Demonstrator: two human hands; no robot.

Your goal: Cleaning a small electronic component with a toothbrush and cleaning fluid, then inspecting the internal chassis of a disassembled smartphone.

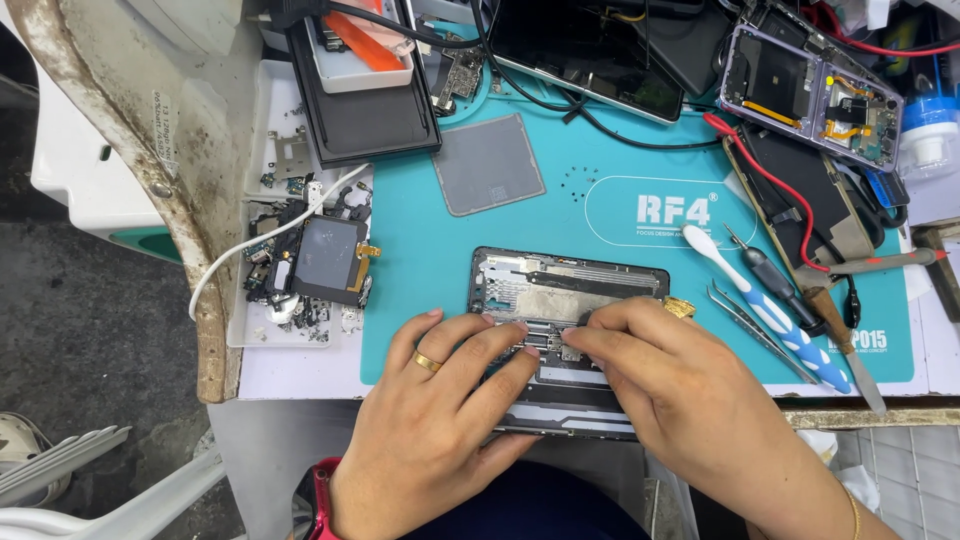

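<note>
Black opened phone [560, 290] — lower half hidden under left hand [440, 420] and right hand [660, 385], fingertips pressed together on it

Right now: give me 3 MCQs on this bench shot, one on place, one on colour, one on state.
1. Where does the toothbrush lie?
A. right of the opened phone frame
B. on the white tray
C. on the floor

2. What colour is the work mat?
A. red
B. teal
C. black

3. What are the left hand and right hand doing?
A. both raised off the bench
B. both resting on the phone frame
C. one holding the toothbrush

Answers: 1 A, it lies on the mat beside the tweezers; 2 B, teal surface; 3 B, fingertips meet at the frame's middle.
</note>
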